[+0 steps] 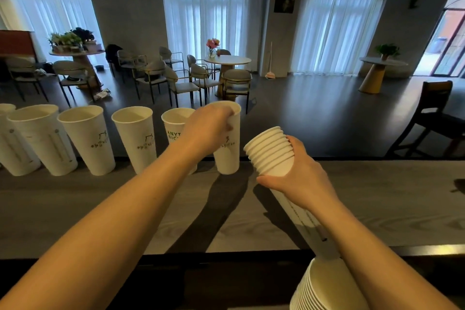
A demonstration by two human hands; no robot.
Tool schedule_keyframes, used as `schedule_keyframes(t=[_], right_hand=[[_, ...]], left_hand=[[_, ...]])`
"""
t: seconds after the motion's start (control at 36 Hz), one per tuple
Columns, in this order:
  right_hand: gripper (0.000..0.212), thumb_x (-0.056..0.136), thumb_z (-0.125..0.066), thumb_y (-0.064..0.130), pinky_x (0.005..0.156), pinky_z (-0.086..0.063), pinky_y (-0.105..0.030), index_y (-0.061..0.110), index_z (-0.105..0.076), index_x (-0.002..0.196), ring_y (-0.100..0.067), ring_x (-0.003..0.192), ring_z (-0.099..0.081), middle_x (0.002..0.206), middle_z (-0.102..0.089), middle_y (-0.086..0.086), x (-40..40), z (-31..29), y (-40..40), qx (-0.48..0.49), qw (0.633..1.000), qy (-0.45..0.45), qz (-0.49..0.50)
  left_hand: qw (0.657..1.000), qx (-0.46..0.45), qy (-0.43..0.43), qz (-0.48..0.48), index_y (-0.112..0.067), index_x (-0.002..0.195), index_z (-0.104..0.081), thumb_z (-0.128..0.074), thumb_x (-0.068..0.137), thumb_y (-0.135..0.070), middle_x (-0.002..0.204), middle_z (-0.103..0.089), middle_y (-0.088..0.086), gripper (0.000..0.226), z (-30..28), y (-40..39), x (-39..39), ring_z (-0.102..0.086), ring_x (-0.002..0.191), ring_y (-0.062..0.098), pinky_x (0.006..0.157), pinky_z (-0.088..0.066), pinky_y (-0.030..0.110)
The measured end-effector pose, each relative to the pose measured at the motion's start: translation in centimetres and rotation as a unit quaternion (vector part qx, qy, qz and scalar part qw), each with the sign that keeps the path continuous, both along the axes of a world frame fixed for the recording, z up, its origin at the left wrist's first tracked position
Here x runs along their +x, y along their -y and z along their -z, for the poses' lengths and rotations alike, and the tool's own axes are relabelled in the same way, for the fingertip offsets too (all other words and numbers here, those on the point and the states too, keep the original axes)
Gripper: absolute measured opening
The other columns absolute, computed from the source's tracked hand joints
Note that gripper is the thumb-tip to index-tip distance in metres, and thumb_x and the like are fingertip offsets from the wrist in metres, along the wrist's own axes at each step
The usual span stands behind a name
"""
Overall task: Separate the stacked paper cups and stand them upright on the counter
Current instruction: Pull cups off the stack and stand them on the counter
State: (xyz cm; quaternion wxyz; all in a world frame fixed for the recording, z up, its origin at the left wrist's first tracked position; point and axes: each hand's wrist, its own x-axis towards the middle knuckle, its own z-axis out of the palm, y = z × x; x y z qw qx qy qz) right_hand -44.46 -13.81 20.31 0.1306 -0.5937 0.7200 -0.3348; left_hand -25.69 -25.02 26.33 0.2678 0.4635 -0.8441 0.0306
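Head view looks down over two bare forearms reaching out above a grey wood-grain surface (125, 204). Along its far edge stands a row of tall white paper cups, all upright: one cut off at the left edge (10, 143), then a second (42, 138), a third (86, 138), a fourth (136, 137), and a fifth (175, 126) with dark printed letters, partly hidden behind the left wrist. Just right of it stands a sixth cup (227, 156), its base on the surface, near the far edge. The left hand (208, 128) comes over this cup from above, its grip curled round the rim and upper wall, fingers wrapped on the far right side. The right hand (299, 173) has its grip closed round a stack (270, 151) of nested cups, held tilted with the ringed rims pointing up and left, near the sixth cup but apart from it; the thumb lies under the stack and the fingers curl over its right side, while the stack's lower body runs down beneath the wrist toward the near edge. A second stack (324, 287) of nested rims shows at the near right, below the right forearm. Beyond the surface lies a room with chairs (236, 83), a round table (227, 60) and curtained windows (214, 10).
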Motion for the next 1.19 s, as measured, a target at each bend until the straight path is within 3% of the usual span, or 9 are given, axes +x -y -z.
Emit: schedule_keyframes(t=[0.08,0.19,0.33,0.53,0.61,0.69,0.86,1.06,1.19], right_hand=[[0.103,0.062,-0.083,0.059,0.081,-0.051,-0.038,0.045,-0.022,0.144,-0.017,0.105,-0.056,0.123,-0.056,0.007,0.0,-0.1,0.2,-0.005,1.0,0.013,-0.013],[0.105,0.061,-0.083,0.059,0.087,-0.053,-0.042,0.046,-0.021,0.144,-0.015,0.107,-0.056,0.124,-0.055,0.009,0.0,-0.1,0.4,-0.015,0.999,0.028,-0.038],[0.104,0.063,-0.084,0.057,0.086,-0.055,-0.042,0.047,-0.019,0.144,-0.011,0.105,-0.055,0.124,-0.053,0.01,0.1,-0.1,1.1,-0.042,0.998,0.021,-0.045],[0.109,0.063,-0.083,0.06,0.089,-0.054,-0.044,0.046,-0.015,0.147,-0.014,0.109,-0.054,0.129,-0.052,0.007,-0.4,0.1,1.7,-0.054,0.997,-0.011,-0.052],[0.108,0.062,-0.082,0.061,0.087,-0.054,-0.042,0.046,-0.017,0.147,-0.013,0.109,-0.056,0.127,-0.054,0.009,-0.7,0.1,1.7,-0.062,0.996,-0.017,-0.059],[0.101,0.065,-0.083,0.052,0.082,-0.055,-0.039,0.045,-0.021,0.145,-0.01,0.102,-0.058,0.118,-0.058,0.012,-1.1,0.0,1.5,-0.067,0.995,-0.025,-0.065],[0.109,0.058,-0.08,0.064,0.084,-0.056,-0.045,0.048,-0.018,0.147,-0.015,0.109,-0.058,0.126,-0.056,0.009,-1.8,0.2,0.8,-0.056,0.996,-0.046,-0.059],[0.108,0.062,-0.084,0.058,0.081,-0.056,-0.044,0.049,-0.017,0.146,-0.015,0.105,-0.057,0.123,-0.055,0.007,-3.3,0.1,0.1,-0.054,0.995,-0.069,-0.052],[0.11,0.062,-0.084,0.057,0.078,-0.057,-0.048,0.047,-0.015,0.147,-0.021,0.103,-0.059,0.119,-0.056,0.001,-5.5,0.1,0.0,-0.04,0.994,-0.097,-0.004]], left_hand=[[0.997,-0.029,0.075,-0.005,-0.012,0.092,-0.061,-0.059,0.09,-0.009,0.091,-0.065,0.01,0.004,1.8,1.2,-0.2,-0.064,0.086,0.029,0.06,-0.045,0.035],[0.992,-0.078,0.094,-0.031,-0.012,0.109,-0.061,-0.06,0.092,-0.018,0.102,-0.067,0.012,0.018,3.1,2.8,0.0,-0.063,0.091,0.027,0.061,-0.037,0.031],[0.99,-0.092,0.109,-0.016,-0.013,0.126,-0.055,-0.058,0.093,-0.018,0.114,-0.066,0.013,0.034,3.7,3.9,0.0,-0.062,0.1,0.03,0.07,-0.051,0.038],[0.994,-0.085,-0.044,0.044,-0.016,0.137,-0.05,-0.052,0.098,-0.031,0.131,-0.059,0.006,0.042,1.4,1.5,-0.1,-0.051,0.123,0.023,0.096,-0.043,0.036],[0.973,0.088,-0.166,0.136,-0.021,0.131,-0.054,-0.042,0.1,-0.039,0.12,-0.064,-0.004,0.037,-0.1,-2.1,-1.2,-0.059,0.11,0.009,0.091,-0.048,0.028],[0.934,0.245,-0.159,0.207,-0.019,0.13,-0.058,-0.034,0.103,-0.039,0.118,-0.064,-0.005,0.041,-1.3,-4.6,-2.2,-0.06,0.107,0.007,0.092,-0.047,0.026],[0.922,0.304,-0.174,0.165,-0.025,0.105,-0.072,-0.052,0.099,-0.026,0.096,-0.071,-0.009,0.021,-1.4,-4.6,-2.8,-0.064,0.09,0.005,0.082,-0.051,0.028],[0.917,0.291,-0.236,0.136,-0.026,0.09,-0.067,-0.07,0.087,-0.022,0.087,-0.069,-0.008,0.006,-1.8,-4.7,-3.7,-0.064,0.079,0.002,0.065,-0.048,0.015],[0.953,0.131,-0.264,0.072,-0.02,0.11,-0.067,-0.067,0.089,-0.028,0.097,-0.067,-0.008,0.023,-3.3,-2.8,-3.9,-0.062,0.088,0.005,0.067,-0.044,0.014]])
